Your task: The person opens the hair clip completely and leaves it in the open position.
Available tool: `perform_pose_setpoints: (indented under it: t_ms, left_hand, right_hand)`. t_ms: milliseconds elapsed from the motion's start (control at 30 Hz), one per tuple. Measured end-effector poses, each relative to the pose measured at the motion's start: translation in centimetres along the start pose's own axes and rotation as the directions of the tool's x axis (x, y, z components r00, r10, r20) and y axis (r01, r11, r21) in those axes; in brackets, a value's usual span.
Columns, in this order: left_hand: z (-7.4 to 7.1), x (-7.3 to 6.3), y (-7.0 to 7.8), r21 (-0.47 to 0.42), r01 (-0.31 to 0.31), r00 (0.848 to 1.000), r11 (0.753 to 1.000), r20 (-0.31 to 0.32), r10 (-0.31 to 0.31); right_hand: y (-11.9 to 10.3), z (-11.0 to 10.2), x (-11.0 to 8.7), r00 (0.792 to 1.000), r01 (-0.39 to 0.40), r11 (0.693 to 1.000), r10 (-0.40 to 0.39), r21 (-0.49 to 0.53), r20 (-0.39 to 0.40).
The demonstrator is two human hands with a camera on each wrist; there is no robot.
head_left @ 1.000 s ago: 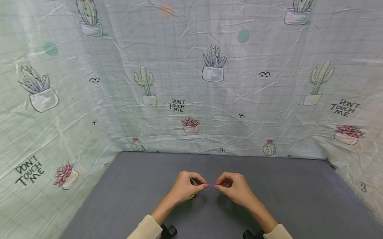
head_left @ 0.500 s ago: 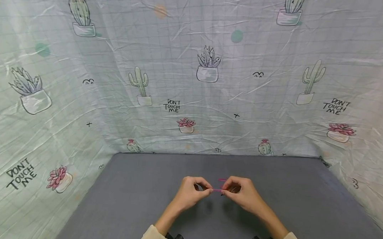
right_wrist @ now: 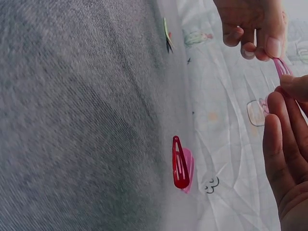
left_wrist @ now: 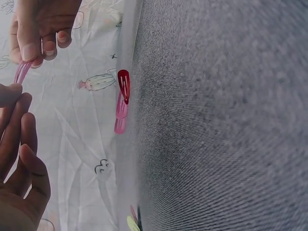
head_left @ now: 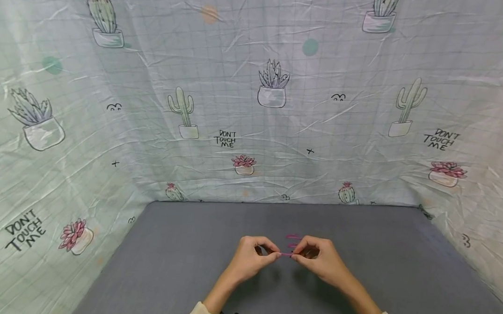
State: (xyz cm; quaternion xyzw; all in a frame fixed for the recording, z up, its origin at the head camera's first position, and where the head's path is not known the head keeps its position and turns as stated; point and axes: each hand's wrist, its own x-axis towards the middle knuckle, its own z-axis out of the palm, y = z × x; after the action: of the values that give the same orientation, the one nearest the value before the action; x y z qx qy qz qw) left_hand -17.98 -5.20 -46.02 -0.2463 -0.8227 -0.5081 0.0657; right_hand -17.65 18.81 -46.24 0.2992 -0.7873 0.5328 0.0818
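A pinkish-purple snap hair clip (head_left: 286, 254) is held level above the table between my two hands. My left hand (head_left: 247, 260) pinches one end with thumb and forefinger. The other end is pinched by my right hand (head_left: 323, 261); the slotted middle of the clip (left_wrist: 21, 73) shows in the left wrist view. Beyond the right fingertips, pink hair clips (head_left: 293, 236) lie on the table. A red hair clip (right_wrist: 180, 166) lies beside them, clear in both wrist views but mostly hidden from the head camera.
A grey cloth-covered table (head_left: 180, 247) spreads under the hands. Yellow-green and dark clips (right_wrist: 167, 32) lie farther left, hidden in the head view. A cactus-print curtain (head_left: 220, 104) hangs behind and at the sides.
Both hands have shifted slightly right and nearer with the hair clip between them, while the view has turned a little. Pink clips on the table have come into sight; the green one is now covered.
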Motion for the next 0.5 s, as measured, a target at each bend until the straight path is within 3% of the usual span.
perform_pose_setpoints:
  t_ms: [500]
  left_hand:
    - [0.14, -0.35, -0.26, -0.03, 0.01, 1.0, 0.999, -0.001, -0.01]
  right_hand:
    - [0.12, 0.6, -0.37, 0.999, 0.032, 0.999, -0.033, -0.004, -0.043]
